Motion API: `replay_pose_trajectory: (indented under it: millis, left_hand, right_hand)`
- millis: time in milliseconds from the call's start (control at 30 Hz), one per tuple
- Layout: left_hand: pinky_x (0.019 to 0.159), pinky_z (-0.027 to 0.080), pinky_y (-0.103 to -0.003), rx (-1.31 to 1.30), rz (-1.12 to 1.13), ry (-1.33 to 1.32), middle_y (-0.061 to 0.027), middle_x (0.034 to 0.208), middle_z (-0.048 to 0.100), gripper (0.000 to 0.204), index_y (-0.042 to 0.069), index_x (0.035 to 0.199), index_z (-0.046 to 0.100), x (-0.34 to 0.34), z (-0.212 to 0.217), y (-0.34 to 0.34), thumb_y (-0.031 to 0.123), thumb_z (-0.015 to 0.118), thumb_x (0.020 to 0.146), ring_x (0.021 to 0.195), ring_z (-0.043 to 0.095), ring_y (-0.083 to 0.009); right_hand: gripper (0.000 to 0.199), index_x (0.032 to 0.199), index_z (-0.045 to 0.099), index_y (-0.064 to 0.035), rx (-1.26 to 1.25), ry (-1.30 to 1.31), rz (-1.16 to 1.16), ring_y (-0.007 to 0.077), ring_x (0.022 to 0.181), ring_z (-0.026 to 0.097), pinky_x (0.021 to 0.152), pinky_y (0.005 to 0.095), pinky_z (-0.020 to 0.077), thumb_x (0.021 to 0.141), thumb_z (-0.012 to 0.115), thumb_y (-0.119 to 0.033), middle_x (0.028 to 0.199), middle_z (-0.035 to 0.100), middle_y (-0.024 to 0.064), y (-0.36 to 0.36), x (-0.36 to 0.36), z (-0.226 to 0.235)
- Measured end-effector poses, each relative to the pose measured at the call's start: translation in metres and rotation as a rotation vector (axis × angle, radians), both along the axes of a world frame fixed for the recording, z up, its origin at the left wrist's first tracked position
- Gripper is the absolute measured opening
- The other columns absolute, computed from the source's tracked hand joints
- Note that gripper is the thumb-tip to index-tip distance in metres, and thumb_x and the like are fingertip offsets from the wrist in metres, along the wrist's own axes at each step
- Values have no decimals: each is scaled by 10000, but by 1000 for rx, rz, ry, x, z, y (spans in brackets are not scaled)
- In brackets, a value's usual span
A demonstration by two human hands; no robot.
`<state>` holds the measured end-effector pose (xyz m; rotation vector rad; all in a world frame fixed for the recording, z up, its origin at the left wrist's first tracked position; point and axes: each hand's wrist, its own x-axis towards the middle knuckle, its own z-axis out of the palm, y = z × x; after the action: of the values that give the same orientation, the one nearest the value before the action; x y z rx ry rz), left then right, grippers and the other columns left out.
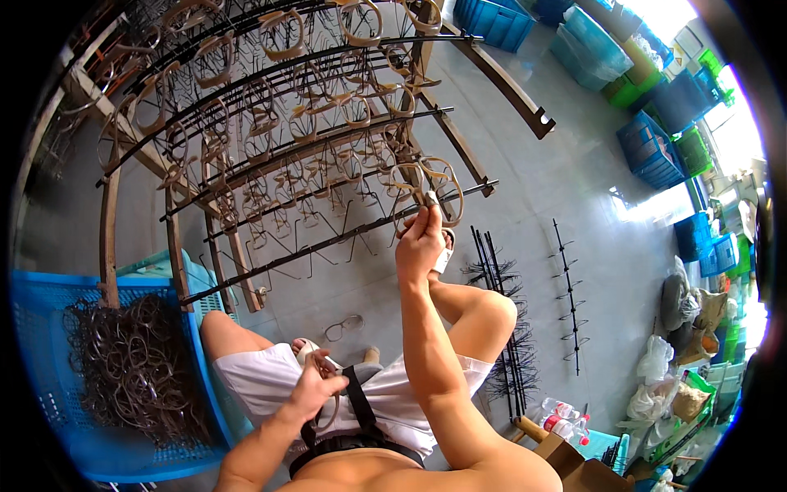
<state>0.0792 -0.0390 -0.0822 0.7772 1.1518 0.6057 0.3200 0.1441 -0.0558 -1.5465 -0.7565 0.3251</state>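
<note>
My right hand (421, 239) is raised to the right end of a rack bar, its thumb and fingers pinched on a tan spectacle frame (457, 197). A white covering shows at one fingertip. This frame is at the end of a black hanging bar (328, 245) with wire hooks. My left hand (315, 385) is low over my lap, its fingers closed on a thin, curved tan piece (329, 416) that looks like another spectacle frame, partly hidden by the hand. Many similar frames (354, 111) hang in rows on the rack.
At left stands a blue basket (209, 361) with a tangled heap of spectacle frames (139, 369). One clear frame (344, 328) lies on the floor. Black hooked bars (504, 328) lie at right, with another hooked bar (567, 295) farther over. Bottles (566, 422) and a cardboard box (578, 467) sit at lower right.
</note>
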Motion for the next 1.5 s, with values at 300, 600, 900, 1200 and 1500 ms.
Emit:
replay_pose_trajectory:
  millis: [300,600,900,1200,1500]
  left_hand:
    - [738,499,-315,-468,-62,-125,-206,1107,562,376,53,1223,395,-30,16,-1,285,383,928,886,593,-214]
    - [498,490,-254,-335,-295,194,-119,767,627,294,-25,1092,507,-57,25,5,217,506,925,543,592,-148]
    - [384,351,-195,-332,-293,263,-46,701,597,214,-2,978,573,-52,36,9,195,555,896,438,471,-61]
    - [397,291,-195,-215,-55,248,-8,617,520,213,6,875,611,-44,32,16,187,501,899,440,402,-58]
    - [572,362,-164,-105,-41,-70,-6,859,596,271,-16,1125,549,-21,55,36,95,470,891,647,442,-32]
  right_hand:
    - [203,992,545,-8,93,452,163,65,478,451,435,224,396,960,463,-192,596,493,-1,2,-3,3]
    - [207,931,551,-15,136,626,173,44,461,408,407,208,386,963,458,-196,606,467,-18,0,-2,7]
    - [204,1081,549,-56,145,569,167,42,431,344,377,187,347,966,439,-183,601,429,-22,-2,-6,7]
    - [251,1168,536,-29,72,472,318,37,468,391,417,196,405,956,460,-141,595,447,-21,-12,-8,7]
    - [235,1149,520,9,64,-81,344,61,472,433,410,217,380,944,459,-90,560,474,4,-15,-1,-3]
